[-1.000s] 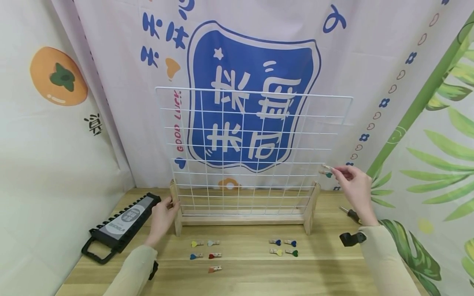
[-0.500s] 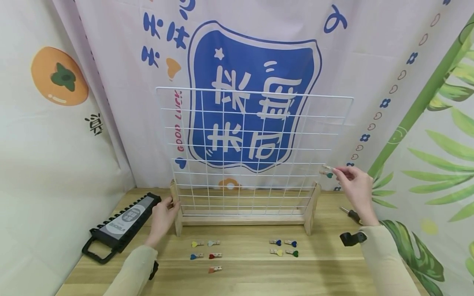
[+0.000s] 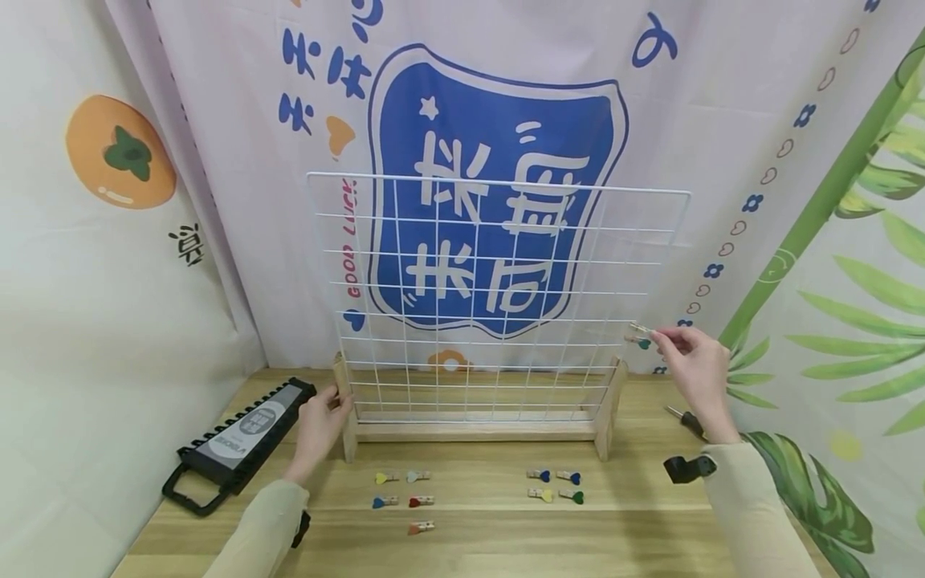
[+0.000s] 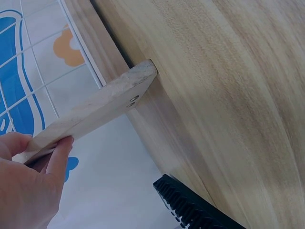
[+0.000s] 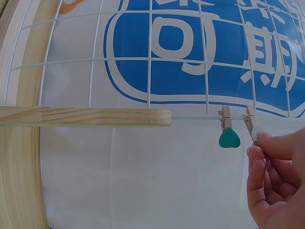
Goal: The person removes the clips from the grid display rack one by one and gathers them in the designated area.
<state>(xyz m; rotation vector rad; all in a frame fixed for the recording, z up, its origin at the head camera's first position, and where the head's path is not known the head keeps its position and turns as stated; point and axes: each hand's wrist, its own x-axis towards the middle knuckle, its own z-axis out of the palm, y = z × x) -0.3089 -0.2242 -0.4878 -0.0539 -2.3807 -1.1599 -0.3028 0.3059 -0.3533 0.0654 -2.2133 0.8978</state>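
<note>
A white wire grid (image 3: 473, 258) stands upright in a wooden stand (image 3: 473, 432). My right hand (image 3: 695, 371) pinches a small wooden clothespin (image 5: 250, 119) at the grid's right edge wire; its pale heart is mostly behind the thumb. Just beside it, a clothespin with a green heart (image 5: 229, 137) is clipped on the same wire. On the left, my left hand (image 3: 320, 421) grips the stand's left upright (image 4: 95, 107) between thumb and fingers. Several heart clothespins lie on the table in two groups, among them a red one (image 3: 421, 501) and a dark green one (image 3: 572, 497).
A black rack with a grey label (image 3: 242, 437) lies on the table left of the stand. A screwdriver (image 3: 686, 420) lies to the right, near my right forearm. Printed curtains (image 3: 289, 321) hang behind and at both sides.
Both hands keep almost the same place. The right hand still pinches the clothespin at the grid's edge; the whole view has shifted very slightly.
</note>
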